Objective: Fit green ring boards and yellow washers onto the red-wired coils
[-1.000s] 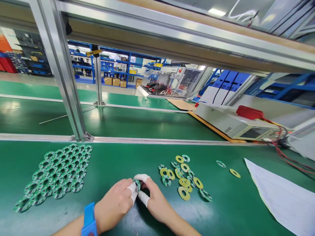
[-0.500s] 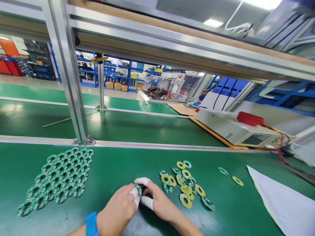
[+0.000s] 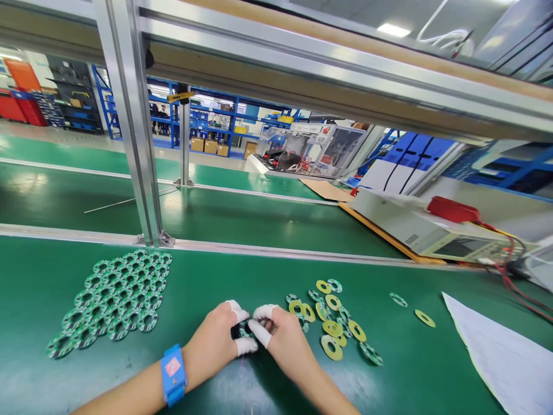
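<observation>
A green-and-white ring-shaped circuit board (image 3: 246, 330) is between my two hands, partly covered by fingers. My left hand (image 3: 220, 329) curls round its left side, thumb and forefinger at its edges. My right hand (image 3: 283, 335) pinches it from the right. White finger cots cover the thumbs and forefingers, and a blue strap (image 3: 173, 374) circles my left wrist. Just right of my right hand lies a loose scatter of rings, some green-and-white, some with a plain yellow face (image 3: 332, 347).
At left, many ring boards (image 3: 116, 297) lie in close rows on the green bench (image 3: 207, 276). A lone green ring (image 3: 398, 300), a yellow ring (image 3: 425, 318) and a white sheet (image 3: 496, 351) are at right. An aluminium post (image 3: 138, 127) and grey instrument (image 3: 415, 222) stand behind.
My left hand has turned, so its thumb and forefinger now show spread round the ring board. The right fingers have closed in on it. The camera view has shifted slightly.
</observation>
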`<state>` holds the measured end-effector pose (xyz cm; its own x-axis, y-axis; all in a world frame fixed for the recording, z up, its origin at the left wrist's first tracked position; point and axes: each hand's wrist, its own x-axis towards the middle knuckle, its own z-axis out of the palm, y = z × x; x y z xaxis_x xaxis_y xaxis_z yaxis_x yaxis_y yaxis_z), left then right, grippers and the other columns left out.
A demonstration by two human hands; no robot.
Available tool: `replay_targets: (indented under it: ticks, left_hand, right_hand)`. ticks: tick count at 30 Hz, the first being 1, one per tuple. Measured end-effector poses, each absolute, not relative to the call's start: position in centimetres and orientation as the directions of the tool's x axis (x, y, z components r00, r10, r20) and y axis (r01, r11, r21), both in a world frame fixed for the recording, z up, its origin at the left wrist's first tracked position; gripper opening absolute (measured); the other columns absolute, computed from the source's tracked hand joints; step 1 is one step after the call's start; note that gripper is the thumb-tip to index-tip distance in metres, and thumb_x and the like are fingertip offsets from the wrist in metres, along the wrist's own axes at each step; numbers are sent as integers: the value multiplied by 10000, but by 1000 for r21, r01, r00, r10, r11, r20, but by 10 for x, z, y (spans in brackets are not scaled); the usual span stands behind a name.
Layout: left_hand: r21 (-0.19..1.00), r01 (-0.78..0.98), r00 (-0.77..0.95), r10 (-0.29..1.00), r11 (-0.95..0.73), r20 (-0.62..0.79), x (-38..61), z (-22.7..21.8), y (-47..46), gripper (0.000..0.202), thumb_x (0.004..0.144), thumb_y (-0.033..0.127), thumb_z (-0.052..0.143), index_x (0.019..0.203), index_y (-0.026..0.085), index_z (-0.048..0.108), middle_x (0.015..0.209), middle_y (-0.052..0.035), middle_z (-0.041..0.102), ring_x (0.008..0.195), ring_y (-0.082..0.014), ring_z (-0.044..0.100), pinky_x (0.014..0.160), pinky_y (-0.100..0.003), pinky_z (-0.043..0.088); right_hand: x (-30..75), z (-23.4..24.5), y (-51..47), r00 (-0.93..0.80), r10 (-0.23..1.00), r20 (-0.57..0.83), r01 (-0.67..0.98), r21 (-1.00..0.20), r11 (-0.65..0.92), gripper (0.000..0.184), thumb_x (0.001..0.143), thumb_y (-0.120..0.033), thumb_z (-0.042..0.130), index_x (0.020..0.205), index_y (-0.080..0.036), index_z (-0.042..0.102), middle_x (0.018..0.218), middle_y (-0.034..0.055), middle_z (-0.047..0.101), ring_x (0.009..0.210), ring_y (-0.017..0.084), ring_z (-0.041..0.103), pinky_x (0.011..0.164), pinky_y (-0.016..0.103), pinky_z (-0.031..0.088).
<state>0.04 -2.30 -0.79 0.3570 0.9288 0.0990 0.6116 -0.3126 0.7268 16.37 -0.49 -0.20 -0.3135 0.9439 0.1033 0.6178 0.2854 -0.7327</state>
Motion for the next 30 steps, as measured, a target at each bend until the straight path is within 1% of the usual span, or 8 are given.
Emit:
replay_targets:
  ticks: [6,8,16,21,25,27,29,30]
  left_hand:
    - [691,657,370,928,-301,52,1,-3,-23,173,730,291,709,856,183,660,867,-20,599,798,-161,535,730,-241,403]
    - [694,655,371,927,-300,51,1,-2,-22,163,731,296,708,838,183,659,854,-17,597,783,-158,533,720,-239,400]
    - [681,657,394,917,-324,55,3,-7,-18,184,778,371,632,783,187,638,805,-8,588,730,-152,522,677,-245,384]
    - [726,630,380,925,-277,23,2,-4,-22,163,730,335,672,807,196,640,829,-8,600,765,-161,530,702,-246,389]
    - [731,629,375,927,-265,13,7,-5,-28,230,656,279,720,852,196,634,877,-16,606,793,-172,535,711,-251,395]
    - [708,645,378,925,-289,33,5,-5,-16,196,656,246,708,828,193,630,855,-8,610,774,-164,542,692,-241,402]
    - [654,692,330,940,-305,89,-5,0,15,120,680,210,672,786,187,622,809,-1,608,750,-153,550,678,-228,411]
    - [608,744,255,959,-278,127,-13,4,37,86,691,192,654,770,185,620,796,0,608,757,-152,558,697,-225,419]
  right_hand:
    - [161,3,-9,-380,915,139,771,-499,396,147,773,-153,477,680,-173,588,613,6,499,532,150,477,520,261,353]
    - [160,5,-9,-420,897,138,774,-461,433,152,771,-126,458,679,-176,568,611,4,491,536,152,469,510,256,335]
    - [164,3,-9,-446,879,167,706,-539,461,179,788,-126,440,640,-190,518,595,-9,489,555,148,478,516,242,326]
    - [164,-6,-9,-426,888,174,697,-563,445,167,799,-153,439,672,-179,544,619,2,512,569,151,481,532,246,336]
    - [172,2,-7,-356,923,148,676,-641,364,164,799,-218,466,675,-173,564,594,-14,504,540,134,458,521,237,334]
    - [182,8,-7,-345,934,95,647,-697,310,182,788,-257,507,635,-175,562,553,-34,481,522,121,439,507,227,323]
    - [193,11,-11,-464,885,-38,589,-760,276,174,742,-262,581,590,-175,574,518,-49,480,504,108,439,484,214,314]
    - [197,10,-13,-560,822,-104,551,-788,276,160,716,-256,619,579,-177,591,510,-54,492,498,105,452,475,208,317]
